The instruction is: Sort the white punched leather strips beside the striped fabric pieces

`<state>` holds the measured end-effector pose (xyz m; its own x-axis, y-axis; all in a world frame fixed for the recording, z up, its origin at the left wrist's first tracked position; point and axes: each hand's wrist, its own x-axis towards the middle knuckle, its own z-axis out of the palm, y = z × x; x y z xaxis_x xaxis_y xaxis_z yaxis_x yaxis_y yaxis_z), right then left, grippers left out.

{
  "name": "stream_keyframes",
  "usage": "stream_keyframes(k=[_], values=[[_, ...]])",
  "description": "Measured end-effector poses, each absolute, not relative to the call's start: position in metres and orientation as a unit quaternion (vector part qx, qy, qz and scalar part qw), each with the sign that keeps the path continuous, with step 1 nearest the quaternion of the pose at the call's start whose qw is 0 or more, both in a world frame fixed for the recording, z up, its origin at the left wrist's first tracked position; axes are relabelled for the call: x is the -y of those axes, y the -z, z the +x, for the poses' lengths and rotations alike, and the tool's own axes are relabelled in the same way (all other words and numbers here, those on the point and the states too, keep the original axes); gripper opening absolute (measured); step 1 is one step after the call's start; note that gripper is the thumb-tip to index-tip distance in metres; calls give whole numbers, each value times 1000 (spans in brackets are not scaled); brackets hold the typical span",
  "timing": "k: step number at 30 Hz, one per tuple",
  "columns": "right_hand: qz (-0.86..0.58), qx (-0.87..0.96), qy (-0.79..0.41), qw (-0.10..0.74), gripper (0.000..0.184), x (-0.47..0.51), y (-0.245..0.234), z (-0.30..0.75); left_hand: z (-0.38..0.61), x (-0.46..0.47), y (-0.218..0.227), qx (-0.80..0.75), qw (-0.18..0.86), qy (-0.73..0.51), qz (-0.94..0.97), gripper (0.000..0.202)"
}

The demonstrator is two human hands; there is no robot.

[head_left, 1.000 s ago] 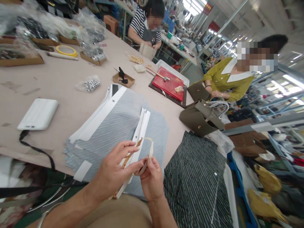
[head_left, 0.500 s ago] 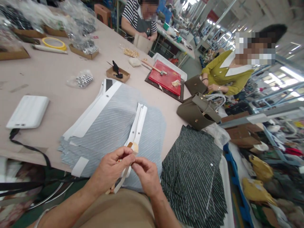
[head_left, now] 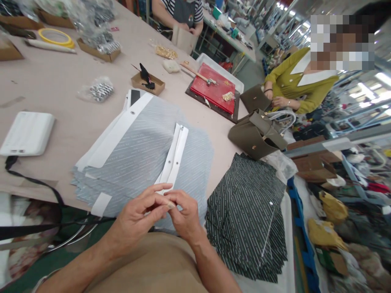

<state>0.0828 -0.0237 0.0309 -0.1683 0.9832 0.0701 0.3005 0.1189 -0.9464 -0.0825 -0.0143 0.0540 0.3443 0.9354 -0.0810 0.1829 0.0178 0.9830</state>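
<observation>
My left hand [head_left: 142,211] and my right hand [head_left: 185,213] meet over the near edge of a stack of grey-blue printed lining sheets [head_left: 146,138]. Both are closed, thumbs and forefingers pinched together at the fingertips. A small pale bit shows there, but what it is stays mostly hidden by the fingers. Just beyond my fingertips, two narrow white strips with metal snaps [head_left: 172,156] lie on the sheets. Right of my right hand sits a stack of black striped lining pieces [head_left: 246,215].
A white power bank [head_left: 27,133] with a black cable lies left. Farther back are a small cardboard box [head_left: 148,84], a bag of metal parts [head_left: 99,89] and a red board [head_left: 214,87] bearing a hammer. At right, a person in a yellow-green top handles an olive handbag [head_left: 256,136].
The small tan roll and pale strip seen at my fingers no longer show. My left fingers have lifted and spread slightly over the pinch. The view has tipped downward a little.
</observation>
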Motion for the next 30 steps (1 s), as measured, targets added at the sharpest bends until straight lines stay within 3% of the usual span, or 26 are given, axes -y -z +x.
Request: stream_keyframes(k=[3,8,12,18,25,30], values=[[-496,643,-456,365,27,23,-27,89,-82,15,-52,-469,582,-309,588,28],[-552,585,-441,397,27,19,-41,108,-84,10,-42,-497,464,-277,679,26],[-499,671,-412,363,29,15,-56,112,-83,8,-40,-483,420,-276,717,25],[-469,731,-386,311,25,10,-49,110,-81,9,-40,-479,395,-260,739,25],[-479,749,-341,305,22,8,-39,106,-84,7,-28,-532,399,-289,689,21],[-506,747,-306,304,20,4,-31,99,-86,0,-28,-489,382,-295,727,23]])
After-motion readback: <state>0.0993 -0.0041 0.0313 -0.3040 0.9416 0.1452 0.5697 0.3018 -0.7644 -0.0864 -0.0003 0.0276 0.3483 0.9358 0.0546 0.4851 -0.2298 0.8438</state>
